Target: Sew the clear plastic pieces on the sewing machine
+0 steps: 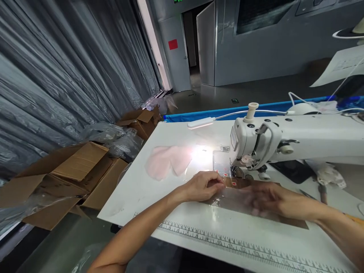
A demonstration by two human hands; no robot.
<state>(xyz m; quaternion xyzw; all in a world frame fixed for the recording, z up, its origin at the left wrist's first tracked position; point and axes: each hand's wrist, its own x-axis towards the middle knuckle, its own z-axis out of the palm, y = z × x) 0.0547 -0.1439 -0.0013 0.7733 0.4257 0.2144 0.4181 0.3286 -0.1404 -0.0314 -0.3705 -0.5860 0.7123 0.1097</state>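
Note:
My left hand (203, 185) lies on the white sewing table (136, 189), its fingertips pinching the edge of a clear plastic sheet (236, 201) just in front of the needle area. My right hand (270, 199) rests flat on that sheet, fingers spread and blurred, pressing it down over a brown strip (244, 183). Small red marks show on the sheet near the presser foot. The white sewing machine (284, 142) stands directly behind both hands, its lamp lighting the table.
A pink fabric piece (167, 161) lies on the table to the left. A ruler scale (227, 242) runs along the table's front edge. Scissors (321, 191) and a dark phone (292, 170) lie to the right. Open cardboard boxes (71, 178) and plastic wrap fill the floor at left.

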